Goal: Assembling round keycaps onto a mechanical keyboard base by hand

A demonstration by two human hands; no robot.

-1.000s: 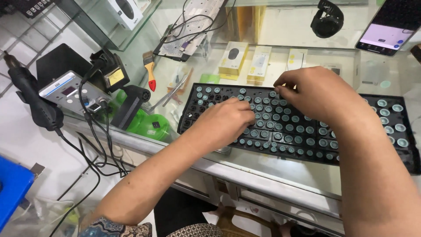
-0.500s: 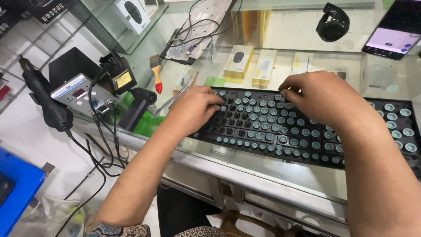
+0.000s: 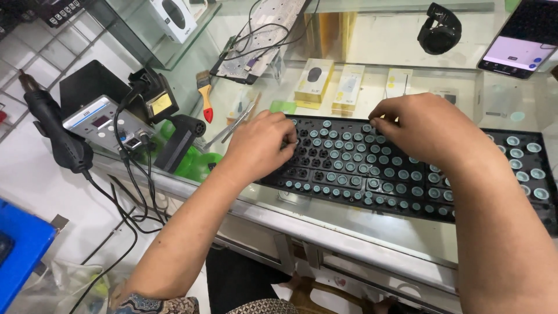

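Note:
A black keyboard (image 3: pixel 372 180) with round pale-teal keycaps lies on a glass counter. Some key spots near its left end show bare black switches. My left hand (image 3: pixel 256 145) rests on the keyboard's upper-left part, fingers curled and pinching at a key there. My right hand (image 3: pixel 424 125) sits over the upper middle rows, fingertips bent down onto the keys near the top edge. Whether either hand holds a loose keycap is hidden by the fingers.
A soldering station (image 3: pixel 107 125) with a hot-air gun (image 3: pixel 55 136) and cables stands left. A red-handled brush (image 3: pixel 204 96), tweezers (image 3: pixel 232 125) and a green holder (image 3: pixel 195 163) lie beside the keyboard. Small boxes (image 3: pixel 314 78) sit under the glass; a phone (image 3: pixel 520 38) and black strap (image 3: pixel 439 29) at the back.
My left hand slid from the keyboard's lower middle up to its upper-left corner. My right hand stayed on the upper rows. The view moved closer and shifted slightly.

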